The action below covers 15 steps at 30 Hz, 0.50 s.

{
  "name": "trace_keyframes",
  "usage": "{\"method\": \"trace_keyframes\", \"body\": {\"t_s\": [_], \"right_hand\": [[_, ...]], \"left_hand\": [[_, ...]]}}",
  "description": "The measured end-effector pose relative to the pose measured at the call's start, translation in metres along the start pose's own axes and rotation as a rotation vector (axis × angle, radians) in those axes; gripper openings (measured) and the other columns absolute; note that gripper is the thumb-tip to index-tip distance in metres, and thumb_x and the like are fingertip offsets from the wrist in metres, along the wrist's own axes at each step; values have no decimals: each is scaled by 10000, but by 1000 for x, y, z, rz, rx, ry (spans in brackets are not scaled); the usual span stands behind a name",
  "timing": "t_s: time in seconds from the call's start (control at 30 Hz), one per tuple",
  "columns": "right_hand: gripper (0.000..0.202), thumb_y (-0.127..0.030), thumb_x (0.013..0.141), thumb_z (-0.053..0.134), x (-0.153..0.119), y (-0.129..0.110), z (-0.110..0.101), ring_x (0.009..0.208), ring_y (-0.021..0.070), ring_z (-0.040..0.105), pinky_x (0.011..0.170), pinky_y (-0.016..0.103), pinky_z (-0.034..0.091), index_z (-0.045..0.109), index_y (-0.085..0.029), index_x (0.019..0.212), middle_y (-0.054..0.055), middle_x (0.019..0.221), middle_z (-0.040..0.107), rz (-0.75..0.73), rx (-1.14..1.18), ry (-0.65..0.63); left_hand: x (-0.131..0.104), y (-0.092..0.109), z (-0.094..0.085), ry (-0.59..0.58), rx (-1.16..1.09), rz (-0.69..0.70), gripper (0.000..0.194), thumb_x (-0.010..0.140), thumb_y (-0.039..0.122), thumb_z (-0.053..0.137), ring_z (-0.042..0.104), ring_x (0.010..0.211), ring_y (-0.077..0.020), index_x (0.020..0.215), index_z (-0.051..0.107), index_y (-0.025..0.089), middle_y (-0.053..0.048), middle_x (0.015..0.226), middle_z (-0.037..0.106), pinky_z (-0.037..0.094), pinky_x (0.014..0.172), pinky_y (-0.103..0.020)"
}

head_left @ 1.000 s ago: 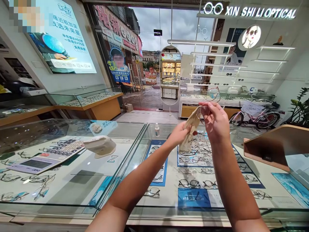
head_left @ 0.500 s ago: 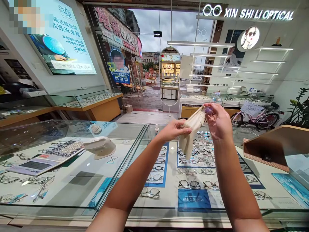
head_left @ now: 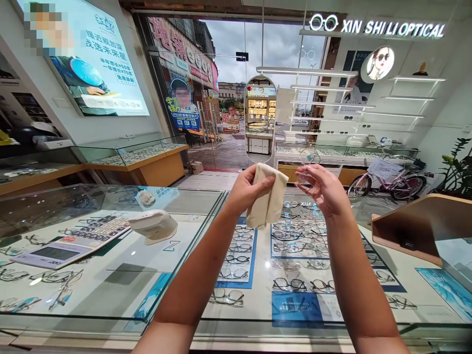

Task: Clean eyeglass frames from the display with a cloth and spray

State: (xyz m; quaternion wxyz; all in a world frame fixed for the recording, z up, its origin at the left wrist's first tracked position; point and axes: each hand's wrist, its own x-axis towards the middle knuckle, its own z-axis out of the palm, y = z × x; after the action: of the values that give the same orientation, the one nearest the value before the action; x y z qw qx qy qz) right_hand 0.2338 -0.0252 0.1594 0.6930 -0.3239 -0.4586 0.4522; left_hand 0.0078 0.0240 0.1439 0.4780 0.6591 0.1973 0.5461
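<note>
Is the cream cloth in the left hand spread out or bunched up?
Bunched up. The cloth is gathered in the left hand, its folded end hanging below the fingers, apart from the glasses in the right hand.

Beige cloth (head_left: 266, 202), crumpled, hung from left hand (head_left: 248, 189). Clear-lensed glasses (head_left: 308, 164), thin frame, pinched upright in right hand (head_left: 324, 189), apart from cloth.

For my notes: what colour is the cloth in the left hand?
Cream-beige soft cloth, plain, seen in the head view.

Both arms raised forward, left hand (head_left: 248, 189) clenched, right hand (head_left: 321, 189) fingers pinching
</note>
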Motion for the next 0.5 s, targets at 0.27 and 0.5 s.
{"method": "trace_keyframes", "body": {"t_s": [0.27,0.5], "right_hand": [[336,-469,696,960,-2,2,3,1102,237,687,898,365,599,756,-262,864,31,1064,767,56,-46,-116],[318,-465,718,950,-2,2,1,1164,243,668,949,379,586,763,-262,876,30,1061,768,85,-90,-162]], "left_hand": [[7,-3,-4,-67,39,-23,273,838,327,788,618,828,-134,1034,664,182,-14,941,688,497,762,-239],[7,0,-6,-35,89,-109,316,757,253,742,601,815,-142,1041,620,187,4,924,673,471,735,-236]]}}
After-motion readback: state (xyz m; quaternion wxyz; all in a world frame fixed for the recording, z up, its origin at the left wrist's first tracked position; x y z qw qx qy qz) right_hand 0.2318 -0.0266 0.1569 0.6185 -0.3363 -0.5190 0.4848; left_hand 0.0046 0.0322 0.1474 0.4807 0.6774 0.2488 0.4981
